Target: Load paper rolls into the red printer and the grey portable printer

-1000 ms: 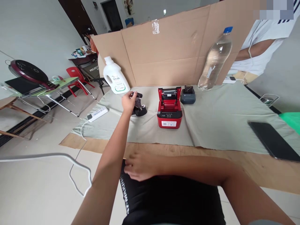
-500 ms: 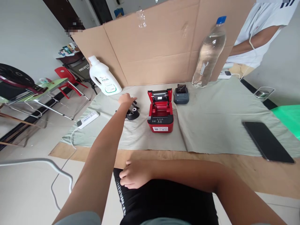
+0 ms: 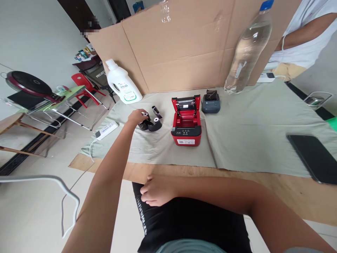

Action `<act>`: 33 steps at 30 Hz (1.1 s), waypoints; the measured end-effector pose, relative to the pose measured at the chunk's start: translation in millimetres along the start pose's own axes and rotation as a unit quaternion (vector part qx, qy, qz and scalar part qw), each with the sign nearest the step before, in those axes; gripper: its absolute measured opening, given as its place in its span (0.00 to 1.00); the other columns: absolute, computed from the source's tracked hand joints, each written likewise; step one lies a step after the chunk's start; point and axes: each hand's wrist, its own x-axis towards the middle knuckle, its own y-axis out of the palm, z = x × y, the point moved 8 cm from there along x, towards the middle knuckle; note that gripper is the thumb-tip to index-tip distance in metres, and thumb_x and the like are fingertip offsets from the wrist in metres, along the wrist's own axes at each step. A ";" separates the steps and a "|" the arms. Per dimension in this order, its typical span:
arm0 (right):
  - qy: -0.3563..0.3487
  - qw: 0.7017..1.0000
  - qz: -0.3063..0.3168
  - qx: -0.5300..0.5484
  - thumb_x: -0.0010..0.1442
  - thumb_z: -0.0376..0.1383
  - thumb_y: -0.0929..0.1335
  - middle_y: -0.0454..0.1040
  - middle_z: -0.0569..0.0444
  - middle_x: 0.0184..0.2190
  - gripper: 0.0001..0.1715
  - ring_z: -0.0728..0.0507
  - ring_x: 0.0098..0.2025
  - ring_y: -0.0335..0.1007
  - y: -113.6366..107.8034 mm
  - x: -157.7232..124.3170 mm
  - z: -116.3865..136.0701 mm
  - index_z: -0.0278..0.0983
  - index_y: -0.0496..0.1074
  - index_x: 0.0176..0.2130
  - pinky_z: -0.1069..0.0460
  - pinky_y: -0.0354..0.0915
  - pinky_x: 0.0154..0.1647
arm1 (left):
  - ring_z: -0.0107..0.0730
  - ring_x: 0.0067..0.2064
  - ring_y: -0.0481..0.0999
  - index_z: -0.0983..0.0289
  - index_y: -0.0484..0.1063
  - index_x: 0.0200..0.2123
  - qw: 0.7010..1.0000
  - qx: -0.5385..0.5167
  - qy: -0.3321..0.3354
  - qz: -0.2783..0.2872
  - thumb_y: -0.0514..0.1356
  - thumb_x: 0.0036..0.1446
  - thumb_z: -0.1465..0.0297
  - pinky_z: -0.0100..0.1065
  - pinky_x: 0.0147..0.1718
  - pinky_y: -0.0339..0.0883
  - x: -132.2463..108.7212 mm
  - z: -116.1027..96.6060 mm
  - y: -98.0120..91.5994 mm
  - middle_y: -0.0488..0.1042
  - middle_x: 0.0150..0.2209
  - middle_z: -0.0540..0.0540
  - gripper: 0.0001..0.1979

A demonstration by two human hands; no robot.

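My left hand [image 3: 136,116] reaches out over the cloth, its fingers closed around a black roll [image 3: 143,125] with a white core. Right of it, a second black roll [image 3: 155,125], also white-cored, stands with a loose strip. Just behind them lies a smaller dark roll [image 3: 157,112], touched by no hand. A red printer [image 3: 186,137] with its lid raised stands to the right, its bay showing no roll. My right hand [image 3: 159,190] rests on my lap at the table edge, fingers curled, with nothing visible in it.
Behind the printer stands a small grey printer [image 3: 211,105] with dark material on top. A white jug [image 3: 123,84] and a clear bottle [image 3: 247,49] stand before a cardboard panel [image 3: 184,45]. A phone [image 3: 314,158] lies right, a power strip [image 3: 106,130] left. A person stands behind the panel.
My left hand has shifted from near the smaller dark roll to the left black roll, leaving the smaller one in plain view. The whole view has shifted slightly. My right hand stays on my lap.
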 end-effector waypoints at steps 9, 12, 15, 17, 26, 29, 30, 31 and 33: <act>0.012 0.994 -0.077 -0.076 0.73 0.36 0.61 0.79 0.54 0.39 0.15 0.46 0.37 0.71 -50.5 -4.7 -6.3 0.38 0.73 0.37 0.48 0.59 0.39 | 0.38 0.39 0.79 0.60 0.76 0.40 0.947 -0.188 0.066 -0.252 0.66 0.55 0.60 0.34 0.40 0.71 -34.4 -14.8 -66.9 0.79 0.33 0.53 0.12; 0.090 0.962 -0.233 -0.111 0.73 0.34 0.58 0.79 0.52 0.37 0.17 0.45 0.38 0.70 -142.1 -31.4 -20.1 0.39 0.74 0.39 0.48 0.60 0.42 | 0.29 0.28 0.71 0.62 0.71 0.30 0.864 -0.398 0.130 -0.280 0.62 0.58 0.60 0.29 0.29 0.68 -62.9 -29.8 -81.0 0.71 0.24 0.49 0.11; 0.249 0.882 -0.389 -0.097 0.73 0.33 0.57 0.77 0.51 0.39 0.17 0.45 0.39 0.70 -232.2 -88.6 -44.6 0.40 0.73 0.43 0.49 0.62 0.43 | 0.24 0.24 0.69 0.62 0.69 0.27 0.812 -0.502 0.218 -0.204 0.64 0.55 0.63 0.28 0.27 0.68 -87.7 -72.2 -76.7 0.69 0.23 0.48 0.11; 0.350 0.817 -0.444 -0.110 0.73 0.34 0.55 0.76 0.50 0.40 0.19 0.44 0.39 0.69 -270.0 -130.8 -58.6 0.38 0.73 0.47 0.49 0.62 0.42 | 0.26 0.28 0.73 0.62 0.72 0.31 0.798 -0.506 0.282 -0.168 0.68 0.53 0.61 0.29 0.31 0.72 -108.1 -104.1 -74.9 0.72 0.26 0.48 0.12; 0.389 0.875 -0.289 -0.018 0.64 0.30 0.62 0.79 0.52 0.41 0.19 0.47 0.36 0.68 -277.7 -183.2 -95.0 0.37 0.76 0.50 0.53 0.59 0.36 | 0.32 0.33 0.74 0.59 0.77 0.42 0.819 -0.390 0.418 0.049 0.67 0.59 0.57 0.32 0.33 0.67 -151.2 -188.9 -36.7 0.76 0.34 0.51 0.14; 0.380 0.888 -0.260 0.008 0.61 0.30 0.66 0.79 0.52 0.42 0.20 0.46 0.36 0.68 -275.9 -183.0 -95.7 0.38 0.76 0.52 0.53 0.59 0.35 | 0.30 0.31 0.70 0.60 0.76 0.38 0.828 -0.362 0.426 0.044 0.61 0.64 0.55 0.31 0.30 0.61 -146.7 -198.5 -33.0 0.72 0.30 0.50 0.15; 0.380 0.889 -0.254 0.013 0.60 0.30 0.67 0.78 0.52 0.42 0.19 0.46 0.36 0.68 -275.3 -182.6 -96.2 0.38 0.75 0.51 0.53 0.59 0.35 | 0.29 0.30 0.68 0.61 0.75 0.36 0.833 -0.353 0.424 0.039 0.60 0.65 0.54 0.30 0.29 0.59 -145.7 -200.8 -32.6 0.70 0.28 0.49 0.16; 0.383 0.889 -0.253 0.015 0.59 0.30 0.68 0.78 0.52 0.41 0.18 0.46 0.35 0.68 -274.9 -182.9 -97.2 0.38 0.75 0.50 0.53 0.58 0.34 | 0.29 0.29 0.66 0.62 0.75 0.36 0.839 -0.343 0.422 0.036 0.59 0.66 0.53 0.30 0.29 0.58 -145.3 -202.7 -32.0 0.68 0.27 0.49 0.17; 0.397 0.883 -0.251 0.018 0.60 0.31 0.68 0.78 0.53 0.38 0.14 0.46 0.34 0.67 -273.2 -184.5 -101.1 0.37 0.74 0.47 0.53 0.57 0.34 | 0.28 0.29 0.65 0.62 0.74 0.37 0.847 -0.319 0.422 0.051 0.58 0.67 0.53 0.30 0.28 0.56 -147.1 -206.1 -28.1 0.66 0.26 0.48 0.18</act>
